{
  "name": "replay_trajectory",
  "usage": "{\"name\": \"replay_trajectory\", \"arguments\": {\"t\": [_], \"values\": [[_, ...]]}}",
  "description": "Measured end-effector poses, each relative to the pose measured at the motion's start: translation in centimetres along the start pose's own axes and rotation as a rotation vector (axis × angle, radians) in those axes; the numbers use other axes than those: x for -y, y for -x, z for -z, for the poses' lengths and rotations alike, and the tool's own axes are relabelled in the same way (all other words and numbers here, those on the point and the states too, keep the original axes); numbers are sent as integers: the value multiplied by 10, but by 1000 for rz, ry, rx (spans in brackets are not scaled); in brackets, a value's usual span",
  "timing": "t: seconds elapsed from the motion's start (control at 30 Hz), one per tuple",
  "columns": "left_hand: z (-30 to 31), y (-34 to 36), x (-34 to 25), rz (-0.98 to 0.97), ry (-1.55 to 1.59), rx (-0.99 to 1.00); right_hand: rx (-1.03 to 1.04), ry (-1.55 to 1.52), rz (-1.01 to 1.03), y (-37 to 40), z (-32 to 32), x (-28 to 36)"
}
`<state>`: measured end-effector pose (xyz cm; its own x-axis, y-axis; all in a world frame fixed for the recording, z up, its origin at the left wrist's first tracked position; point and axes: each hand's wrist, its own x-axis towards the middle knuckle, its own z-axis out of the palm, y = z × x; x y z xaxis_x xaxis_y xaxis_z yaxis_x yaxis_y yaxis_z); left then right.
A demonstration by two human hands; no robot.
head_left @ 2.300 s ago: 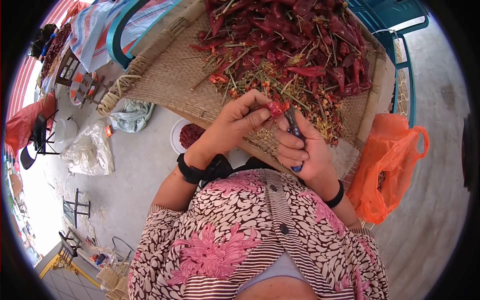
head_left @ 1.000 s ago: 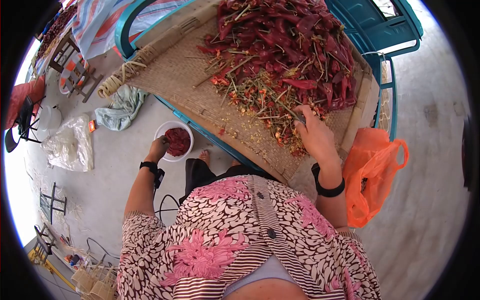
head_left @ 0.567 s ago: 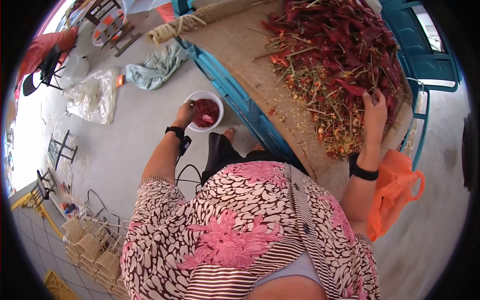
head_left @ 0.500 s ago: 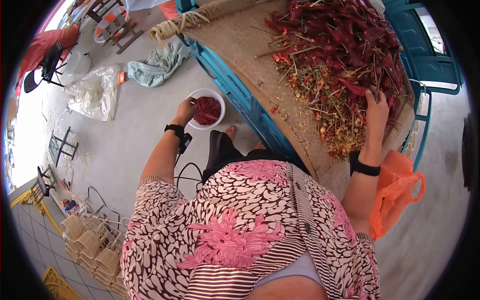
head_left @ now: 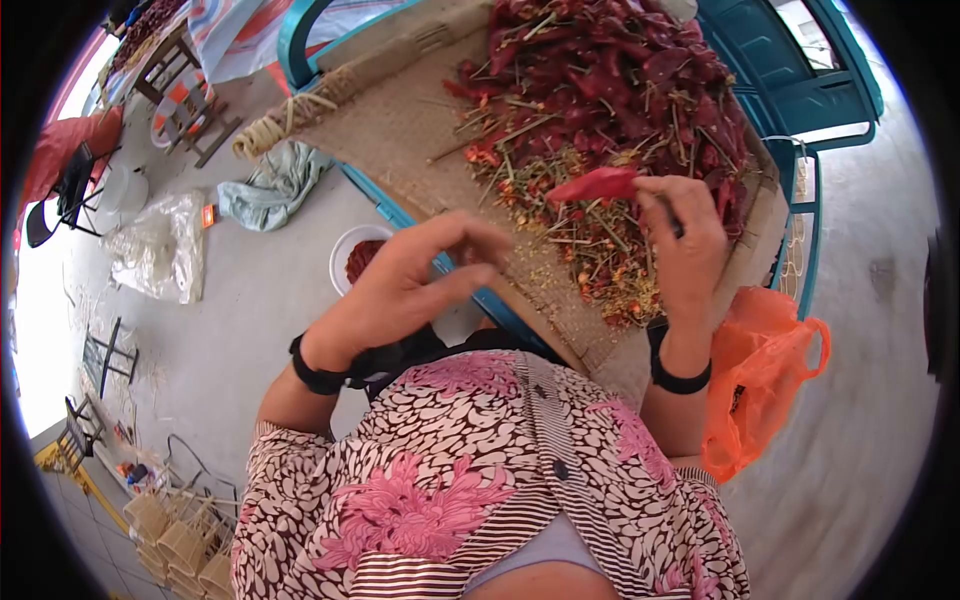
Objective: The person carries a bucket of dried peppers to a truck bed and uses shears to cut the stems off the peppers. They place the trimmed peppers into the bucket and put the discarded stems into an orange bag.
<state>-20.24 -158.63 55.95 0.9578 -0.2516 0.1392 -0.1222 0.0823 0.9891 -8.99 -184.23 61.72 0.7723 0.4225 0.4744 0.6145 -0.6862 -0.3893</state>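
Note:
Between the fingertips of my right hand (head_left: 685, 235) is a dried red chili pepper (head_left: 597, 185), its body pointing left above the tray. My left hand (head_left: 415, 275) hangs in the air near the tray's left edge, thumb and fingers apart, with nothing in it; the fingers are a little blurred. A large heap of dark red dried chilies (head_left: 610, 80) covers the far part of the woven tray (head_left: 390, 140). Loose stems, seeds and broken bits (head_left: 600, 250) lie along its near side. Partly behind my left hand, a white bucket (head_left: 340, 262) on the floor contains red chilies.
An orange plastic bag (head_left: 750, 400) hangs at the right, below my forearm. Teal chairs (head_left: 800, 80) support or flank the tray. On the floor at left lie a green cloth (head_left: 275, 185) and a clear plastic bag (head_left: 160, 245). Woven baskets (head_left: 180, 545) are stacked at lower left.
My left hand has risen from the bucket toward the tray and opened. My right hand has lifted a chili off the heap and moved left. The view has shifted a little.

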Motion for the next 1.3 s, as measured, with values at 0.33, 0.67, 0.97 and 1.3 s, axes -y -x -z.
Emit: {"name": "replay_trajectory", "arguments": {"t": [0.33, 0.67, 0.97, 1.3], "values": [[-53, -77, 3, 56, 242, 64, -54, -244, 33, 19, 0, 29], [-70, -76, -5, 126, 517, -5, -257, -398, -240, 30, -17, 43], [-80, -72, 9, 25, 489, -50, -126, -1042, -636, 32, -15, 43], [-70, -72, 9, 154, 590, 125, -21, -1814, -1006, 37, -26, 13]]}}
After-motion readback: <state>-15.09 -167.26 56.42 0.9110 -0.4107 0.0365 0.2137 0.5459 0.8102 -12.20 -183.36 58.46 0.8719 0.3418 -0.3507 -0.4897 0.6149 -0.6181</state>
